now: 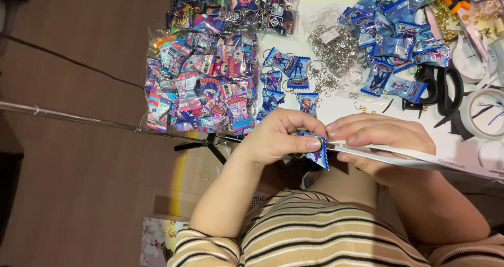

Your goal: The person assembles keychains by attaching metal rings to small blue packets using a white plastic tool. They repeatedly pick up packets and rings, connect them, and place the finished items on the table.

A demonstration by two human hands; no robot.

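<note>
Table [341, 109]: white, I see charm piles, scissors [443, 86] | left hand [275, 138] and right hand [375, 141]: fingers pinched together on blue charm [319, 156] at the table's near edge | charm: I judge it light, stiff, slick; best gripped by its edges.

Head camera, looking down. Person wears a knit top, cream/tan with narrow dark horizontal stripes; the stripes run across torso and both short sleeves. Sleeve hems end above the elbow, forearms bare. Left hand [275, 136] and right hand [380, 141]: no rings, watch or gloves visible. Nails short, unpainted.
</note>
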